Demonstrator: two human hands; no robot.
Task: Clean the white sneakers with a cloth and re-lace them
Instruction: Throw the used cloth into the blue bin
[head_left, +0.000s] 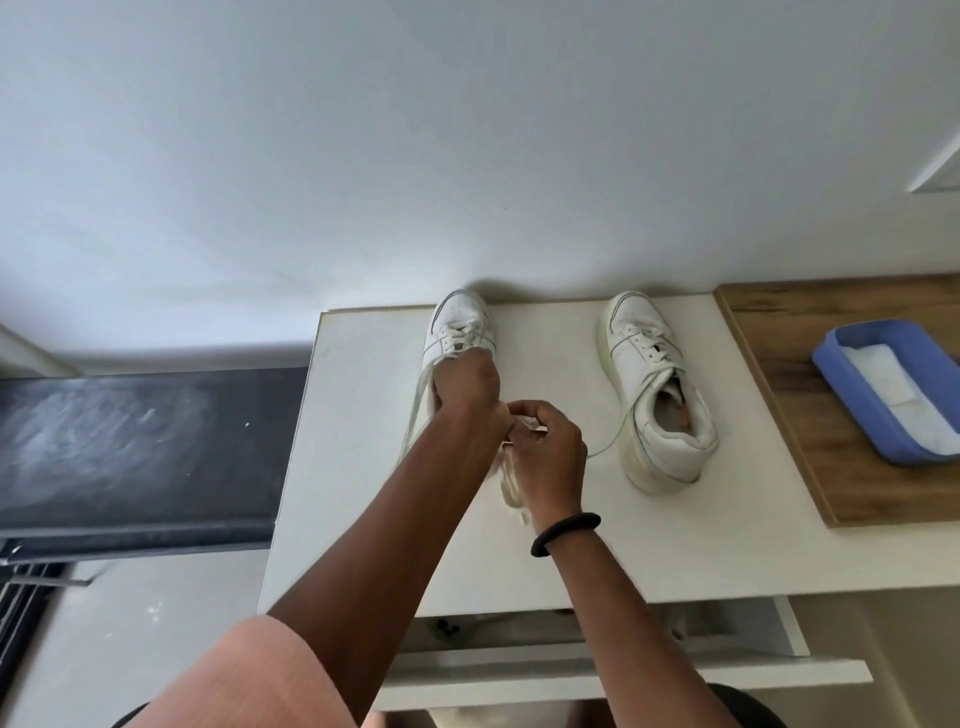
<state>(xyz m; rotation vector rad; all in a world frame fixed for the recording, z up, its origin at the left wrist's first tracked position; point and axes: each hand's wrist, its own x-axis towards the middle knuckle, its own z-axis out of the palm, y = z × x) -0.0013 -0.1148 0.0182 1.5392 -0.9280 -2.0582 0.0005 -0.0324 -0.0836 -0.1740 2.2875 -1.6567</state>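
Head view: fingers of your left hand (467, 387) and right hand (548, 447) pinch the lace (511, 491). On the right, the blue tray (831, 358) holds a white cloth (898, 395).

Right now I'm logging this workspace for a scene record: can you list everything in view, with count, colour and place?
left sneaker: 1, white, far edge of table, partly under the hands
right sneaker: 1, white, on table, right of the first
lace: 1, white, loose, trailing from left sneaker
table: 1, white, centre
wooden top: 1, brown, right of table
tray: 1, blue, on wooden top
cloth: 1, white, inside tray
dark panel: 1, black, left of table
wrist band: 1, black, right wrist
left hand: 1, gripping left sneaker near its eyelets
right hand: 1, pinching lace
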